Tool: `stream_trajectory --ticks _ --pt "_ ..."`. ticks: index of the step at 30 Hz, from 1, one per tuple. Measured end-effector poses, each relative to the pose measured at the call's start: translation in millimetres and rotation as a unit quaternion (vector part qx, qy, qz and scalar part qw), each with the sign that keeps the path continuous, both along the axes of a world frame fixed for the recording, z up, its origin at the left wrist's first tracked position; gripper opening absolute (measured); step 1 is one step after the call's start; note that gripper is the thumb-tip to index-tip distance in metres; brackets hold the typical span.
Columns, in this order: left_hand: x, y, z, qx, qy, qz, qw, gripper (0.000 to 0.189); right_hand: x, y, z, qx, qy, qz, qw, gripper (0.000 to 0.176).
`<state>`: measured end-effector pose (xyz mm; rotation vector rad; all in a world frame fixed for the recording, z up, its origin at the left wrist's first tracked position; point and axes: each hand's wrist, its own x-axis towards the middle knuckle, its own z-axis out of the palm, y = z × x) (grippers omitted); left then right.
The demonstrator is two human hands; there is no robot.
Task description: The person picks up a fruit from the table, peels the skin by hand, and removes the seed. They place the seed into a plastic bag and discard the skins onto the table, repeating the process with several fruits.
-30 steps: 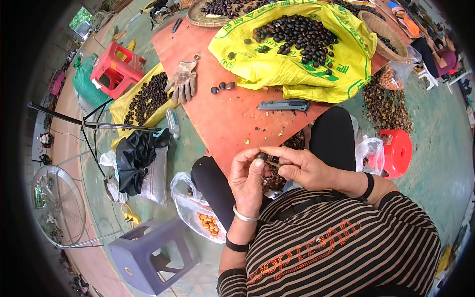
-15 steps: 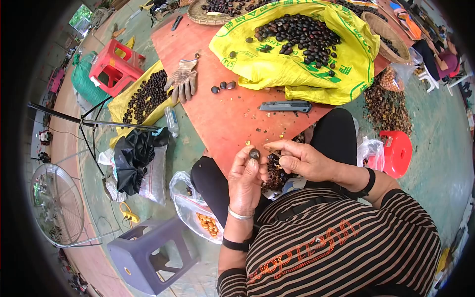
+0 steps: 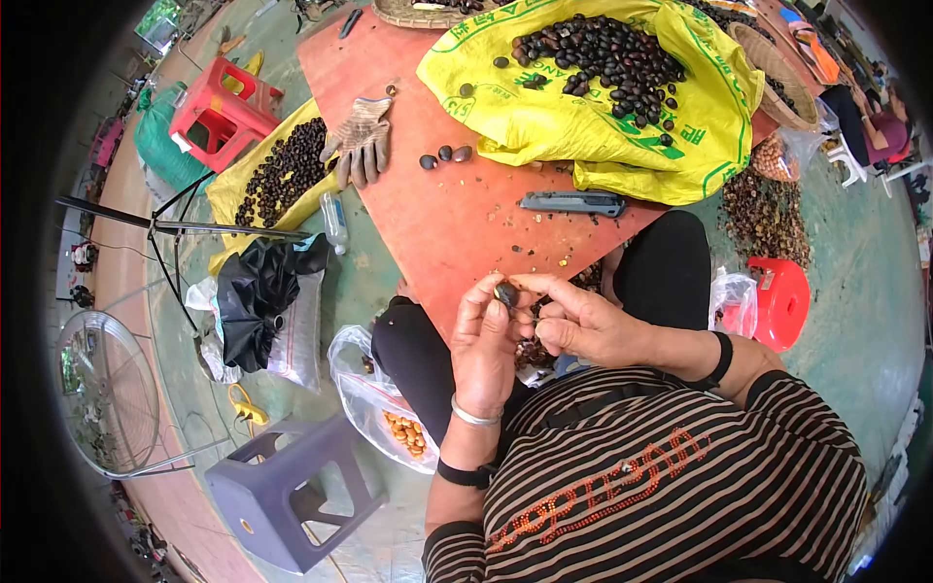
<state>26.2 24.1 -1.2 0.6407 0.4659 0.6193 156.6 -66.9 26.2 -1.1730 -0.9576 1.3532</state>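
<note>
A dark brown nut [image 3: 505, 292] with a pale yellowish spot on its upper side sits between the thumb and fingers of my left hand [image 3: 483, 355]. My right hand [image 3: 595, 323] meets it from the right, its index fingertip at the nut's edge and its other fingers curled. Whether something small is pinched in the right hand is hidden. Beyond both hands, a utility knife [image 3: 573, 202] lies on the reddish board [image 3: 428, 223]. Several loose nuts [image 3: 445, 154] rest farther back on the board. Broken dark shells [image 3: 533, 355] show below my hands, between my legs.
A yellow sack [image 3: 544, 146] bears a heap of dark nuts [image 3: 612, 68]. A work glove [image 3: 362, 141] lies at the board's left edge. Peeled orange kernels [image 3: 405, 434] fill part of a plastic bag beside a grey stool [image 3: 292, 496]. A red stool [image 3: 780, 306] stands right.
My right index finger has come against the nut, where a gap showed before. The nut now shows a pale spot. The view has shifted slightly.
</note>
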Motion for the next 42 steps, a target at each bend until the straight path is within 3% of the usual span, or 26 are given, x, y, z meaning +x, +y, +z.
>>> stream_trajectory --ticks 3,8,10,13,14,16,18,22,26,32,33,35,36,37,38,40,42 --pt "-1 0 -2 0.072 0.04 0.021 0.996 0.024 2 -1 -3 -0.011 -0.014 0.002 1.0 0.05" --pt "-2 0 -10 0.062 0.012 0.008 0.998 0.023 3 -1 -7 -0.02 -0.022 -0.004 1.0 0.047" --pt "-1 0 -12 0.051 0.014 -0.001 0.999 0.023 6 2 -15 0.033 -0.053 -0.033 0.998 0.043" --pt "-2 0 -11 0.087 0.026 -0.003 0.996 0.026 9 2 -12 0.008 -0.018 -0.034 0.999 0.041" --pt "-1 1 -9 0.041 0.012 0.008 0.999 0.027 14 3 -13 0.009 -0.017 -0.033 0.999 0.041" --pt "-2 6 -9 -0.005 -0.001 0.019 1.0 0.027 36 6 -14 -0.032 -0.213 -0.05 0.975 0.043" --pt "-8 16 -16 -0.068 -0.045 -0.024 0.996 0.026 69 17 -32 0.085 -0.431 -0.117 0.891 0.04" --pt "-10 24 -27 -0.082 -0.045 -0.043 0.995 0.029 118 34 -41 0.031 -0.586 -0.149 0.796 0.03" --pt "-7 28 -26 -0.068 -0.008 -0.036 0.997 0.028 121 45 -42 0.013 -0.661 -0.08 0.746 0.029" --pt "-8 39 -34 0.017 0.103 -0.001 0.995 0.028 121 50 -41 0.019 -0.666 -0.043 0.745 0.029" --pt "-6 39 -35 0.072 0.134 0.022 0.988 0.028 118 48 -39 0.019 -0.665 -0.041 0.745 0.029" --pt "-5 42 -41 0.122 0.168 0.047 0.977 0.027 109 43 -31 -0.011 -0.594 -0.006 0.804 0.028" --pt "-5 45 -45 0.301 0.252 0.066 0.917 0.027 103 42 -29 -0.011 -0.593 -0.002 0.805 0.028" --pt "-6 48 -48 0.467 0.326 0.079 0.818 0.026 95 41 -27 0.018 -0.553 0.009 0.833 0.027" --pt "-6 50 -49 0.465 0.328 0.077 0.819 0.026 88 40 -24 0.047 -0.511 0.019 0.858 0.026" --pt "-6 56 -42 0.659 0.391 0.115 0.632 0.026 77 43 -22 0.062 -0.539 0.049 0.839 0.025" --pt "-10 59 -43 0.645 0.4 0.117 0.64 0.028 66 46 -28 0.081 -0.478 0.07 0.872 0.023"
